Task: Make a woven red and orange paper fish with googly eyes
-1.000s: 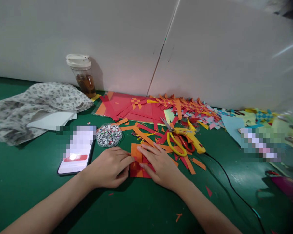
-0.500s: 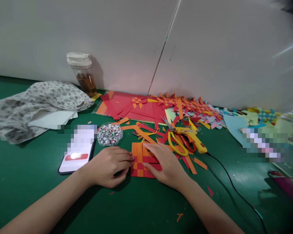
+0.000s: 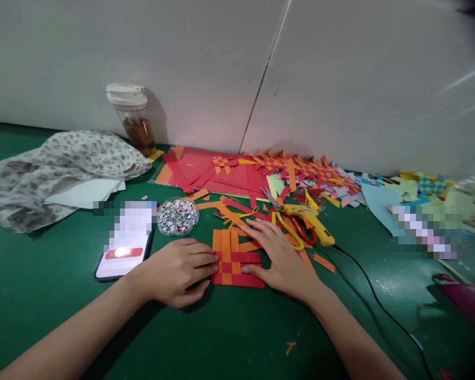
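Observation:
A woven mat of red and orange paper strips (image 3: pixel 231 259) lies flat on the green table (image 3: pixel 221 338). My left hand (image 3: pixel 178 270) rests beside its left edge, fingers together and their tips pressing that edge down. My right hand (image 3: pixel 283 256) lies flat at the mat's right side, fingers spread over loose orange strips and the ends of the red strips. Neither hand grips anything. Just beyond my right hand lie yellow-handled scissors (image 3: pixel 287 224) and a yellow glue gun (image 3: pixel 319 224).
A phone (image 3: pixel 124 245) and a round tray of googly eyes (image 3: pixel 178 216) sit left of the mat. Red paper sheets (image 3: pixel 221 174), woven pieces and scraps line the wall. A drink jar (image 3: pixel 134 119), patterned cloth (image 3: pixel 63 163) and a black cable (image 3: pixel 372 295) are nearby.
My right hand slid to the right off the woven mat, uncovering it. The left hand stayed at the mat's left edge.

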The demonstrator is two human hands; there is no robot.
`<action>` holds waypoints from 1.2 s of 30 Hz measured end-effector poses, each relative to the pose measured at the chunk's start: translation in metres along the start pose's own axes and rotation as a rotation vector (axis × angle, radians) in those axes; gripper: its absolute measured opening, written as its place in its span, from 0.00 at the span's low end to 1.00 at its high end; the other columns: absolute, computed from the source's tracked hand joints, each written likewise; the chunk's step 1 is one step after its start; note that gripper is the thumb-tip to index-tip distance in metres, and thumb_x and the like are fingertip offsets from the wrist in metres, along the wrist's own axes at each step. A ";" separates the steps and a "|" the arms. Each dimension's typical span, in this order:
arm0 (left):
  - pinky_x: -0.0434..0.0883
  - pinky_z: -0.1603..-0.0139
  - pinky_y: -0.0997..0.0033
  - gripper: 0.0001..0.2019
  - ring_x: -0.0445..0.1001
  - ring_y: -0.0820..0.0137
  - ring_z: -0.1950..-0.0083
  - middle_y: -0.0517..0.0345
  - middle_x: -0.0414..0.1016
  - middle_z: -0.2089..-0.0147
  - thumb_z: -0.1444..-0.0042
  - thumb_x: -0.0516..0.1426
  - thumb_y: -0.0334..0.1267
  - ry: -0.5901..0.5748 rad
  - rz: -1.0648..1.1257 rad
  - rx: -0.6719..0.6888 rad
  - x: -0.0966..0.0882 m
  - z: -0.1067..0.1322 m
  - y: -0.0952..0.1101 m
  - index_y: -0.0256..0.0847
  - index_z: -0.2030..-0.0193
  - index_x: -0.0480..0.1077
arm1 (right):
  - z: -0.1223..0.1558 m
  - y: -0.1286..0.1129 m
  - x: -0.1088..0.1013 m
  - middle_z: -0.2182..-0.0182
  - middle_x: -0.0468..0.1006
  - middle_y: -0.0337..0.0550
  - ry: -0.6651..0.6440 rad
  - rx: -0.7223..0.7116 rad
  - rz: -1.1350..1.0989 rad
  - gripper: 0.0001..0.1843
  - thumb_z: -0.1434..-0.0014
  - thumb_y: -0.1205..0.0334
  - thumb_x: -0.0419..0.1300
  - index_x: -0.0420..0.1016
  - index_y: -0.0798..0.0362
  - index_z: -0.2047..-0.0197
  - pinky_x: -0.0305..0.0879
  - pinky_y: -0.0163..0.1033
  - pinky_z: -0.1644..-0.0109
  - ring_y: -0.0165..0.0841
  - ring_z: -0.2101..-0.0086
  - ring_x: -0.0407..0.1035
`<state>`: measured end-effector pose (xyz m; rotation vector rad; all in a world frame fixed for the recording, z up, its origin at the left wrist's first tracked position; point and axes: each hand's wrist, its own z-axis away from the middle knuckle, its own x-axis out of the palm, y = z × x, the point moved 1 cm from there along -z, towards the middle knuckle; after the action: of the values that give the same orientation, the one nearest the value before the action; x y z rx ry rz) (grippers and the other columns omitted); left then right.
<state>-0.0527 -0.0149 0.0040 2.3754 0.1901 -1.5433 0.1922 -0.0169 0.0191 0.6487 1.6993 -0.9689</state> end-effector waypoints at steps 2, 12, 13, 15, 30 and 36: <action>0.71 0.53 0.61 0.15 0.73 0.63 0.53 0.53 0.77 0.55 0.44 0.50 0.34 -0.004 0.002 0.002 0.000 0.001 0.000 0.35 0.52 0.70 | 0.000 0.000 0.000 0.38 0.54 0.47 -0.032 0.011 0.052 0.41 0.48 0.38 0.55 0.50 0.45 0.36 0.51 0.56 0.39 0.45 0.39 0.45; 0.71 0.54 0.61 0.15 0.74 0.63 0.53 0.53 0.78 0.55 0.44 0.50 0.34 -0.017 0.000 0.002 0.001 0.001 -0.002 0.36 0.51 0.70 | 0.002 0.006 0.000 0.35 0.47 0.43 -0.062 0.036 0.090 0.43 0.48 0.36 0.53 0.44 0.43 0.34 0.48 0.57 0.38 0.45 0.37 0.38; 0.71 0.54 0.61 0.15 0.74 0.63 0.53 0.53 0.78 0.55 0.44 0.50 0.34 -0.012 0.000 0.001 0.000 0.001 -0.001 0.36 0.52 0.70 | 0.002 0.006 0.000 0.35 0.48 0.43 -0.056 0.036 0.071 0.43 0.49 0.36 0.54 0.45 0.42 0.35 0.48 0.57 0.38 0.45 0.37 0.39; 0.71 0.54 0.61 0.15 0.74 0.63 0.53 0.53 0.78 0.55 0.45 0.51 0.34 0.002 0.001 0.005 -0.001 0.000 -0.001 0.36 0.52 0.71 | 0.002 0.005 -0.001 0.36 0.50 0.43 -0.033 0.031 0.034 0.42 0.49 0.37 0.55 0.48 0.42 0.35 0.49 0.57 0.39 0.45 0.37 0.41; 0.72 0.56 0.59 0.15 0.75 0.62 0.56 0.53 0.79 0.57 0.45 0.55 0.44 0.195 -0.196 -0.196 0.001 -0.005 0.004 0.36 0.57 0.72 | 0.002 -0.011 0.004 0.46 0.69 0.47 0.108 -0.109 -0.027 0.26 0.45 0.47 0.57 0.66 0.50 0.46 0.51 0.55 0.40 0.42 0.43 0.56; 0.71 0.54 0.57 0.16 0.75 0.61 0.55 0.52 0.79 0.57 0.43 0.53 0.46 0.161 -0.196 -0.195 0.008 -0.005 0.005 0.35 0.58 0.73 | 0.000 -0.014 0.005 0.46 0.69 0.46 0.077 -0.105 0.042 0.26 0.42 0.49 0.53 0.63 0.49 0.42 0.50 0.58 0.40 0.42 0.44 0.59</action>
<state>-0.0434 -0.0186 -0.0008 2.3809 0.5974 -1.3413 0.1793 -0.0247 0.0181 0.6571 1.7847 -0.8282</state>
